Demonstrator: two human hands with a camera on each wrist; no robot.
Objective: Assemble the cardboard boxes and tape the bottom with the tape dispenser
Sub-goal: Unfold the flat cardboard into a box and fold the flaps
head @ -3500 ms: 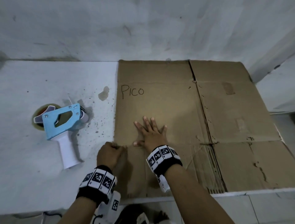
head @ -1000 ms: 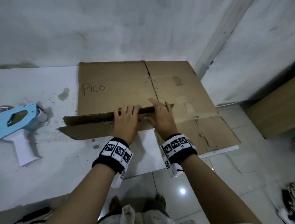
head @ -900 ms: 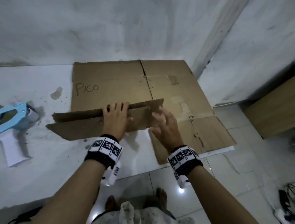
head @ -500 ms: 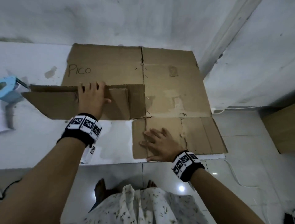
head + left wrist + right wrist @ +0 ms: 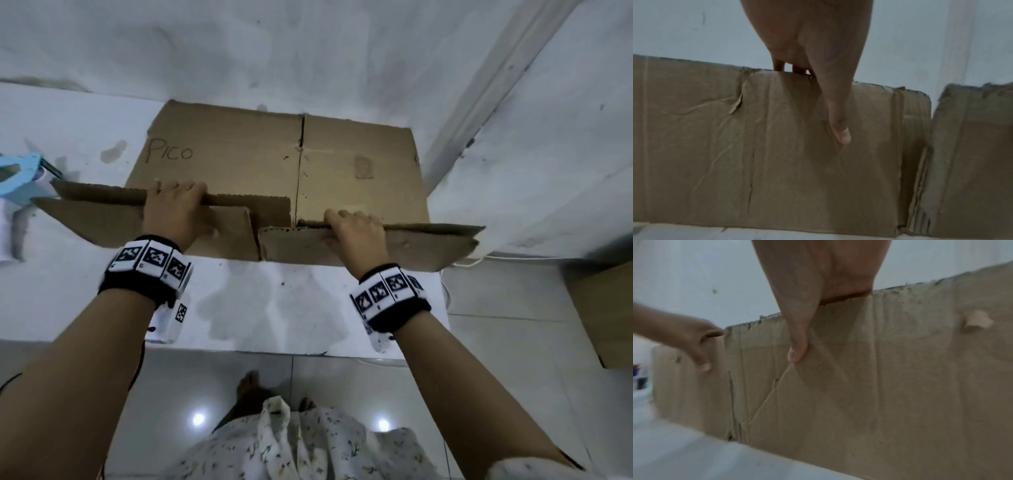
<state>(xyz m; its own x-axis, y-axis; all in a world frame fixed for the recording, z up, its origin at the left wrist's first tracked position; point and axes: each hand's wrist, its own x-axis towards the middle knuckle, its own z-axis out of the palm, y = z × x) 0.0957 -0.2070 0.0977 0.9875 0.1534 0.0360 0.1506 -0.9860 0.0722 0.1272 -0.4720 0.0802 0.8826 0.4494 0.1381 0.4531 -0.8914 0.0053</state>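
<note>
A flattened brown cardboard box (image 5: 239, 154) marked "PICO" lies on the white table (image 5: 274, 301) against the wall. Its near flaps stand folded up. My left hand (image 5: 174, 212) grips the top edge of the left flaps (image 5: 102, 219), fingers over the far side. In the left wrist view its thumb (image 5: 838, 126) presses the creased near face (image 5: 777, 154). My right hand (image 5: 356, 233) grips the right flaps (image 5: 428, 246) the same way, its thumb (image 5: 797, 347) lying on the cardboard (image 5: 890, 378). The blue tape dispenser (image 5: 17, 178) lies at the far left, partly cut off.
The white wall runs close behind the box, with a corner post (image 5: 479, 102) at the right. The table ends just right of the box, where a white cable (image 5: 479, 262) hangs. A wooden cabinet (image 5: 603, 315) stands on the tiled floor (image 5: 308, 377).
My right hand lay flat on the right near flap half a second ago. Now it has folded that flap up and grips its top edge. My left hand keeps hold of the left flaps.
</note>
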